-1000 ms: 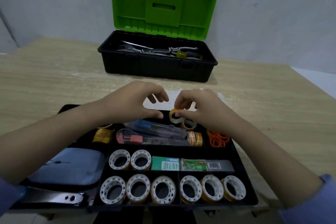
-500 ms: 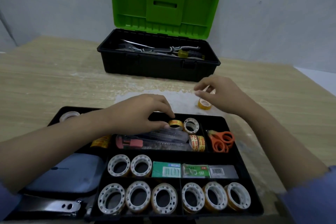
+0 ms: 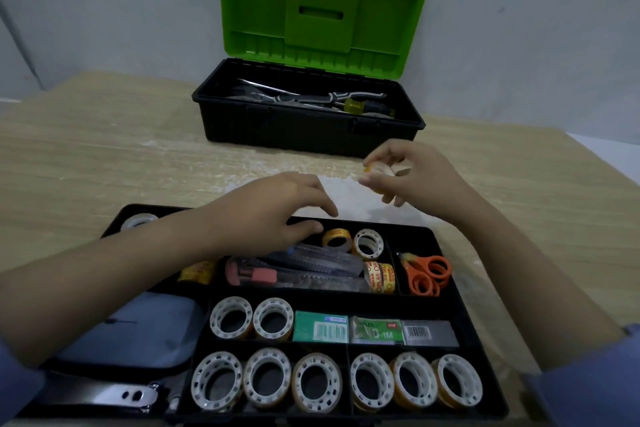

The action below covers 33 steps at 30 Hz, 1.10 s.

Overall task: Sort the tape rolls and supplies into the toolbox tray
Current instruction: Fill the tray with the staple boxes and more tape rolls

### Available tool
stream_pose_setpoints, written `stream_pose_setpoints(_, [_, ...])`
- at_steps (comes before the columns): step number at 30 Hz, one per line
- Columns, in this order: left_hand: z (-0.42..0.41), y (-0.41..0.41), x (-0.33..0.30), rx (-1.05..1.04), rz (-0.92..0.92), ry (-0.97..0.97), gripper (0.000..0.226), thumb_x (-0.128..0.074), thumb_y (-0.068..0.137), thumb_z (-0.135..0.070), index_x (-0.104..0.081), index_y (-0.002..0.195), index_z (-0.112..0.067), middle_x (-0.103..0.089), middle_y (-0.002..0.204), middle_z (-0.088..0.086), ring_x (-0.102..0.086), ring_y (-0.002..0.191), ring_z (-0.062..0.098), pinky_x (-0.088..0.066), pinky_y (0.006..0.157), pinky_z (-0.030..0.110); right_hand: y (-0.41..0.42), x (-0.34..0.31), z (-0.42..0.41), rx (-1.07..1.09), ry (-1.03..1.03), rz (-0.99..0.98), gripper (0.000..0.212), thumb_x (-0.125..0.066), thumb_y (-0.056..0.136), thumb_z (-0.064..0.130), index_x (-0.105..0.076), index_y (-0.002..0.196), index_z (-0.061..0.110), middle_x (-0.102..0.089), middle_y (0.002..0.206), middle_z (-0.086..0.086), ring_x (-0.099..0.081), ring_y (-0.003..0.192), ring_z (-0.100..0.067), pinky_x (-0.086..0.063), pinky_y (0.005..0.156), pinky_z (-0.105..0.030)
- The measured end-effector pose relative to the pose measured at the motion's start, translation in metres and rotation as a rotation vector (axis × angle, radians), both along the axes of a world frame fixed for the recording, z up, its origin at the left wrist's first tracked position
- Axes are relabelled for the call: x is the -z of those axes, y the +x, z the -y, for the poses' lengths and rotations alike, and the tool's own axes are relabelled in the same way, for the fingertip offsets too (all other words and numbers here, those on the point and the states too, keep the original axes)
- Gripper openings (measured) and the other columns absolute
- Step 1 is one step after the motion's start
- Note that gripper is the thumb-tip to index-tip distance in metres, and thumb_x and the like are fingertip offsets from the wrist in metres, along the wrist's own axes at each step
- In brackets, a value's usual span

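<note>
Yellowish, light and stiff, the small tape roll (image 3: pixel 380 170) is pinched by its rim in the right hand (image 3: pixel 412 177), raised above the table beyond the tray's (image 3: pixel 446 253) far right corner. Left hand (image 3: pixel 277 211) hovers relaxed over the far compartment, holding nothing.

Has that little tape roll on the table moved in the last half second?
Yes. The right hand has lifted the small tape roll off the table, toward the open toolbox.

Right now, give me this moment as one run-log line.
right hand: pinching small tape roll above table | left hand: over tray, holding nothing | toolbox: open
</note>
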State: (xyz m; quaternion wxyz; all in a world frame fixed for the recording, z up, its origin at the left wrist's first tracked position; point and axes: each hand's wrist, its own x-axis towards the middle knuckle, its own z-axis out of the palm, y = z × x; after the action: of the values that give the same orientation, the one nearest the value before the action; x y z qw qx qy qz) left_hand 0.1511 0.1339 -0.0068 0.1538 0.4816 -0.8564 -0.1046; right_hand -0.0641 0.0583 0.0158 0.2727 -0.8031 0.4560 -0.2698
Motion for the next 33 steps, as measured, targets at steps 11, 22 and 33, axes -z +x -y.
stream_pose_setpoints(11, [-0.021,0.043,-0.027,-0.172,-0.150,0.031,0.021,-0.063,0.088,-0.025,-0.066,0.108,-0.031,-0.067,0.096,-0.017,-0.060,0.093,-0.004,-0.049,0.079,0.018,0.058,-0.011,-0.042,-0.504,-0.147,-0.484,0.038,-0.065,0.085,0.017,-0.058,0.119,0.032,-0.049,0.089,0.009,-0.048,0.078,-0.007,-0.039,0.069,-0.018])
stream_pose_setpoints(22, [-0.025,0.044,-0.018,-0.153,-0.105,0.089,0.026,-0.066,0.086,-0.028,-0.064,0.111,-0.033,-0.065,0.101,-0.018,-0.059,0.095,-0.003,-0.050,0.085,0.026,0.060,-0.008,-0.046,-0.472,-0.205,-0.572,0.031,-0.062,0.087,0.010,-0.065,0.114,0.025,-0.055,0.100,0.000,-0.052,0.084,-0.011,-0.043,0.074,-0.024])
stream_pose_setpoints(33, [-0.017,0.036,-0.009,-0.066,0.007,0.072,0.027,-0.062,0.089,-0.030,-0.064,0.116,-0.032,-0.060,0.112,-0.013,-0.053,0.103,0.004,-0.043,0.092,0.032,0.037,-0.002,-0.045,-0.370,-0.307,-0.451,0.019,-0.060,0.089,0.017,-0.067,0.106,0.021,-0.055,0.096,0.007,-0.056,0.080,-0.006,-0.045,0.073,-0.018])
